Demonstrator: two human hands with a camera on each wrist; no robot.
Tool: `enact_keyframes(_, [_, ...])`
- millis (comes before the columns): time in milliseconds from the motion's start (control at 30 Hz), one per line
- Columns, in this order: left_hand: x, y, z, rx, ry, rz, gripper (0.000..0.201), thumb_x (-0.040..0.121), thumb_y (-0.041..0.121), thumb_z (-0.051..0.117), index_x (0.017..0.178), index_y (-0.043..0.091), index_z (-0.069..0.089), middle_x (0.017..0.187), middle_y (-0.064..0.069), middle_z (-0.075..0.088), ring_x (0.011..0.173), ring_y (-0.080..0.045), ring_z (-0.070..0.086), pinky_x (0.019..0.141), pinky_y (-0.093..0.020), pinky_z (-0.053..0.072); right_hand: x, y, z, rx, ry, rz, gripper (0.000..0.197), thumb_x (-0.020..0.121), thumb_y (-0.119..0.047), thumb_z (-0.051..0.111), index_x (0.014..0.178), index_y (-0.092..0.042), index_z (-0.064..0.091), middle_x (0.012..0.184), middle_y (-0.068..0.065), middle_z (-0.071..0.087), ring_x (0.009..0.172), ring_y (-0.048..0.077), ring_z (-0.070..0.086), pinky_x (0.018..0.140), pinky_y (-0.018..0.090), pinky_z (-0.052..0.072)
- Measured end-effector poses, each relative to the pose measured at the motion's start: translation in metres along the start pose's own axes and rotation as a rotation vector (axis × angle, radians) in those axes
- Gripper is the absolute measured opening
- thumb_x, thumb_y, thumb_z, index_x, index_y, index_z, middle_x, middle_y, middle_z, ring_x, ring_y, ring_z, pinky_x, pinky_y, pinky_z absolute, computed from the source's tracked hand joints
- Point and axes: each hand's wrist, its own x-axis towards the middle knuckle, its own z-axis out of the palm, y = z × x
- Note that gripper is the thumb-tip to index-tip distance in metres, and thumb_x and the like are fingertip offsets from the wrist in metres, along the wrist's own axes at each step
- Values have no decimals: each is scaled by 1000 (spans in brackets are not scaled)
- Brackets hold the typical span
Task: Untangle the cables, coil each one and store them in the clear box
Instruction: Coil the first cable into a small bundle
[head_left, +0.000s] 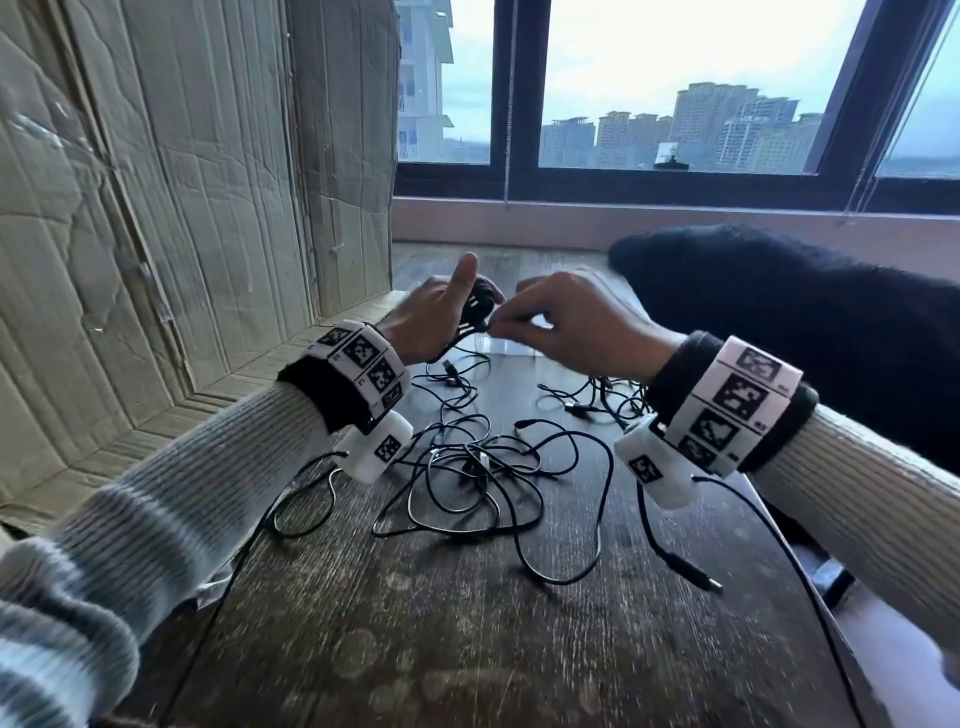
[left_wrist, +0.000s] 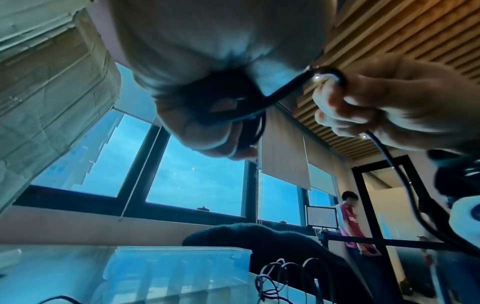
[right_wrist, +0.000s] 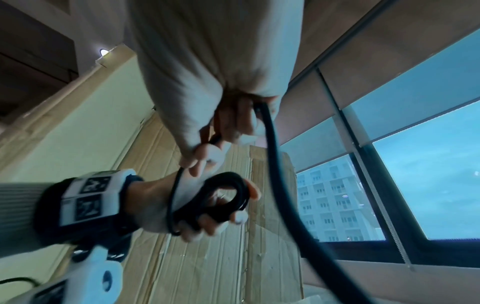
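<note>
Left hand (head_left: 434, 312) grips coiled black cable (head_left: 475, 312) above wooden table (head_left: 467, 623), thumb raised; right hand (head_left: 576, 325) pinches its loose end. Head view alone shows tangled cables (head_left: 483, 467) below; left wrist view reveals clear box (left_wrist: 176, 273) beyond.

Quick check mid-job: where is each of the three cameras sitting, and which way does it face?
Head: on the head, looking down at the wooden table with its cable tangle; both forearms show.
Left wrist: under the left hand, facing up toward the window; clear box below.
Right wrist: under the right hand, facing the cardboard.
Shared: all show the coiled cable, gripped by the left hand.
</note>
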Motion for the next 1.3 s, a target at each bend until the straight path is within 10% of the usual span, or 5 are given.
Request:
enact_keyframes(200, [-20, 15, 6, -186, -243, -8, 84, 71, 88, 21, 84, 26, 75, 75, -5, 73, 52, -17, 54, 42, -18, 38, 9, 13, -6, 216, 208, 85, 15, 78, -34, 75, 77, -19, 76, 68, -14, 65, 61, -6, 55, 60, 5, 37])
enact_keyframes(333, [-18, 17, -5, -193, -285, 75, 56, 81, 47, 69, 116, 4, 60, 78, -11, 71, 46, -12, 53, 39, -19, 38, 3, 17, 6, 367, 227, 163, 15, 87, -22, 68, 95, -13, 77, 71, -13, 63, 63, 2, 55, 62, 8, 41])
enact_keyframes(567, [-20, 23, 2, -433, -182, -25, 46, 80, 71, 31, 97, 34, 51, 64, -7, 70, 39, -13, 54, 35, -18, 38, -14, 11, 21, 599, 139, 328, 50, 97, -43, 43, 82, -3, 68, 75, -4, 51, 59, -2, 43, 60, 18, 35])
enact_keyframes(833, [-12, 26, 4, -435, -286, -91, 75, 85, 64, 45, 125, 0, 44, 63, -3, 67, 41, -12, 52, 36, -18, 37, -11, 12, 21, 575, 188, 313, 16, 95, -30, 57, 86, -26, 69, 84, 5, 71, 84, 25, 65, 82, 41, 50])
enact_keyframes(1300, [3, 24, -12, -933, 229, -266, 18, 88, 20, 66, 97, 5, 62, 76, -2, 65, 61, -12, 57, 45, -21, 44, -34, 14, 51, 499, -7, 330, 37, 102, -15, 40, 137, -20, 50, 57, -3, 43, 49, 11, 40, 51, 25, 37])
